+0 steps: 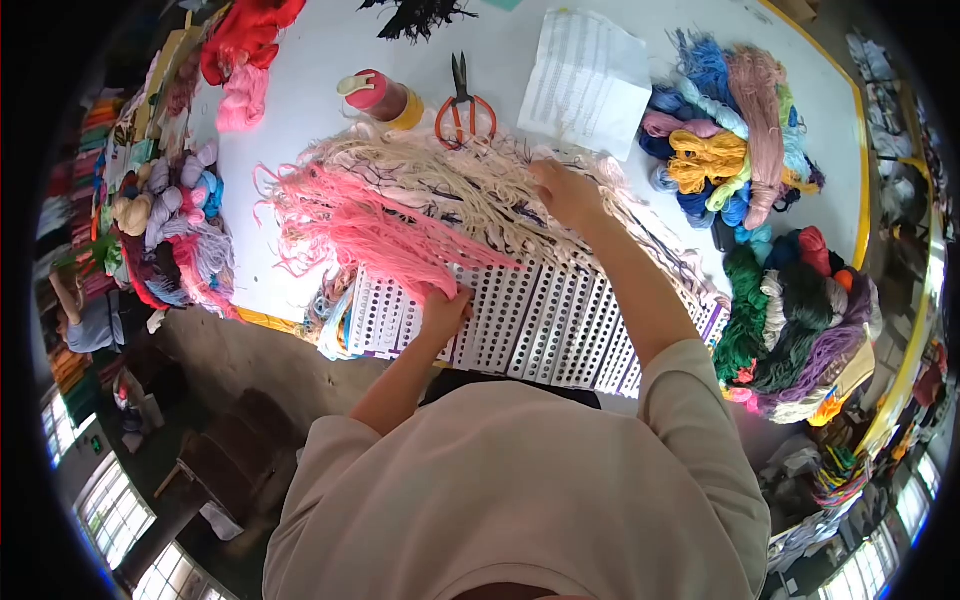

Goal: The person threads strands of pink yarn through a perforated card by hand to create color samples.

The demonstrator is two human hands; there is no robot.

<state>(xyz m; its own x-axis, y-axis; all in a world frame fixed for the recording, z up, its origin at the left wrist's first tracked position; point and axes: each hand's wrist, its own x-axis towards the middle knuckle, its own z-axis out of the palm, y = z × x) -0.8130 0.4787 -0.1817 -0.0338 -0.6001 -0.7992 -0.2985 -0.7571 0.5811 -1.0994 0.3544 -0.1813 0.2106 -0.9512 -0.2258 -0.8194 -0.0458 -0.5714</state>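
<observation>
My left hand [445,312] is closed on the end of a bundle of pink yarn [385,225], at the upper edge of a white perforated board [540,315]. The pink strands fan out up and to the left, over a thick layer of cream yarn [470,185] with dark strands mixed in. Farther right, my right hand [568,195] lies over the cream yarn, its fingers curled in and closed on some of the strands. Its fingertips are partly hidden. Rows of round holes run across the board, which lies nearest my body.
Orange-handled scissors [464,108] and a pink-topped container [378,97] stand beyond the yarn. A printed sheet [583,80] lies at the back. Coloured skeins are heaped at right [735,140] and left [175,215]. Red yarn [245,40] hangs at the far left corner.
</observation>
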